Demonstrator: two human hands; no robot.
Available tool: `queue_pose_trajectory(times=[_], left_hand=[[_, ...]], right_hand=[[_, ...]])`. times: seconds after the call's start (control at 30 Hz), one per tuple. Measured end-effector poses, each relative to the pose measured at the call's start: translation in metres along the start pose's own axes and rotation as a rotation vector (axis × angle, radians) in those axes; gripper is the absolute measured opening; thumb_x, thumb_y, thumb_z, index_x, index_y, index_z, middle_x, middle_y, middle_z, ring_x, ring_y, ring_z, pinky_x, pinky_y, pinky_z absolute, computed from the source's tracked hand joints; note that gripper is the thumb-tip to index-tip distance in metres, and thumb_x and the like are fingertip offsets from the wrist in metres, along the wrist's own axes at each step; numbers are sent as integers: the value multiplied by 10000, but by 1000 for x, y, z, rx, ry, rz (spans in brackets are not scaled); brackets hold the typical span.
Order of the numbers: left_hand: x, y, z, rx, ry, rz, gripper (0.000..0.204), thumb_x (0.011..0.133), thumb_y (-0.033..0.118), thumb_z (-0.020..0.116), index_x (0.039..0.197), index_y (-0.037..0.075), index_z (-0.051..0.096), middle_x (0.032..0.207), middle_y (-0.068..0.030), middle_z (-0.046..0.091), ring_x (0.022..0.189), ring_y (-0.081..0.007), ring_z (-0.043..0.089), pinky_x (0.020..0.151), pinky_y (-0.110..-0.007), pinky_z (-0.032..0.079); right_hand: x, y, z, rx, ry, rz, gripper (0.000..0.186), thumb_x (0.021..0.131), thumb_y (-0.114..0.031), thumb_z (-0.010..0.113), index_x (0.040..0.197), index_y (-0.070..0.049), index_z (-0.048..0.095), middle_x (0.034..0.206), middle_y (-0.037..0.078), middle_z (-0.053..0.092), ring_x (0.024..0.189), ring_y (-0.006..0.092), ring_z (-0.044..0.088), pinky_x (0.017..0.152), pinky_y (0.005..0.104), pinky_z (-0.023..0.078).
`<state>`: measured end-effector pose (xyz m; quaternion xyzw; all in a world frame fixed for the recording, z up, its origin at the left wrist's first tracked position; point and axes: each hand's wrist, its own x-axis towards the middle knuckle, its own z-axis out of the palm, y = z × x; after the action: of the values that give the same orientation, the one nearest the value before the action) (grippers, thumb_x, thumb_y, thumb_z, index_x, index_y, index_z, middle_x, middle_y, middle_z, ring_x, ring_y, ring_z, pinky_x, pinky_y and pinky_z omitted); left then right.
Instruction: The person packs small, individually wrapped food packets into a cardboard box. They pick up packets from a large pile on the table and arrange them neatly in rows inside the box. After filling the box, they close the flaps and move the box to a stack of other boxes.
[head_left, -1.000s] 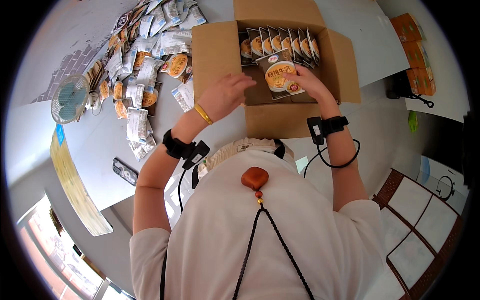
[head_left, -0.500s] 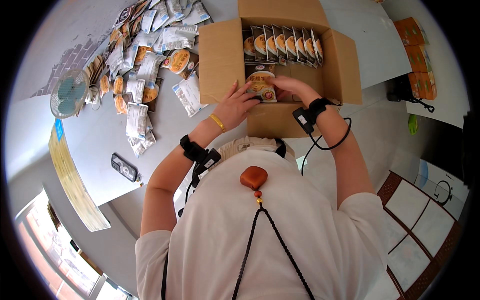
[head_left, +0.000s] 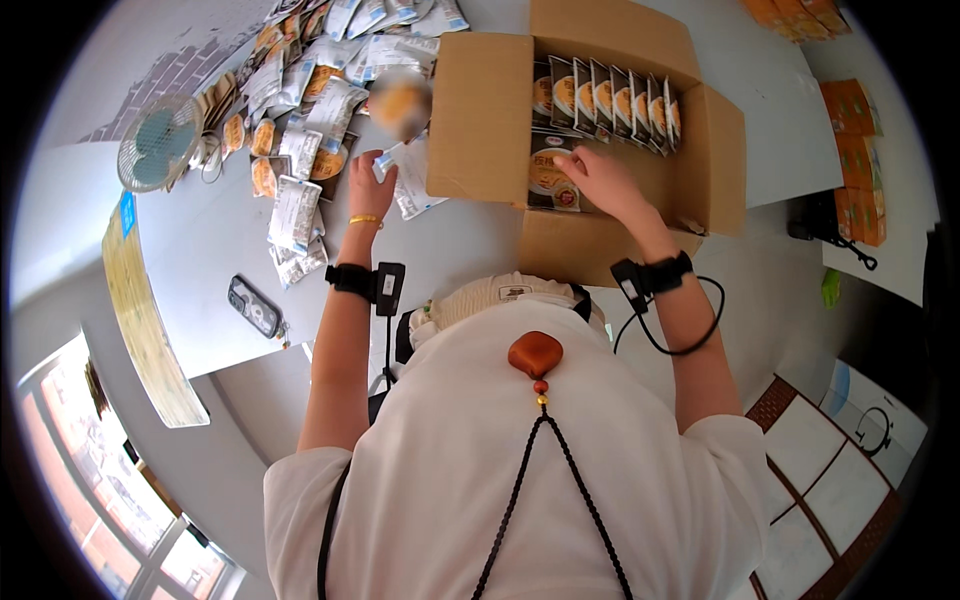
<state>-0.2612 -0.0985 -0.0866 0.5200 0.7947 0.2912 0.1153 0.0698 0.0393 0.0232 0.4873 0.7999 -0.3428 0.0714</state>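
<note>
A brown food packet (head_left: 545, 188) with a round yellow-orange food picture sits in the near-left part of an open cardboard box (head_left: 480, 120). My right hand (head_left: 606, 182) reaches into the box and is closed at this packet's right side; some fingertips are hidden. Behind it, several similar packets (head_left: 603, 95) stand in a row along the far wall. Left of the box, my left hand (head_left: 368, 185) is over the table with its fingers apart, beside a pale packet (head_left: 415, 185) lying flat. Whether the fingertips touch it I cannot tell.
A loose pile of packets (head_left: 305, 150) spreads over the table's left side. Near it stand a small fan (head_left: 158, 145) and a phone (head_left: 254, 306). Orange boxes (head_left: 855, 160) are stacked at the far right. The cardboard box's flaps stick outward.
My left hand has left the packet in the box and moved left to the table. My right hand stays at that packet. The whole view has shifted slightly.
</note>
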Motion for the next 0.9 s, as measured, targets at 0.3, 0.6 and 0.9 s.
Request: queue_pose_trajectory(times=[0.3,0.6,0.9], left_hand=[[32,21,5,226,-455,-445,942,486,547,736,1240,101,391,1260,-122,330,1181,-307,304,917,-381,331],[-28,-1,-42,-567,-335,-454,242,791,228,594,856,-2,558,827,-105,618,655,-194,591,577,-254,458],[-37,138,-154,77,251,677,47,735,8,576,757,34,544,927,-67,632,786,-200,614,741,-315,508]], right_hand=[[-39,-12,40,275,13,-128,383,838,-357,509,1034,-29,506,914,133,604,833,249,588,715,320,456],[-53,-19,24,715,169,-198,249,865,-198,511,1023,-6,512,903,96,603,852,160,577,760,280,451],[-50,-50,16,1337,-569,-175,415,915,-338,369,1094,15,491,1028,126,566,943,199,552,846,323,431]])
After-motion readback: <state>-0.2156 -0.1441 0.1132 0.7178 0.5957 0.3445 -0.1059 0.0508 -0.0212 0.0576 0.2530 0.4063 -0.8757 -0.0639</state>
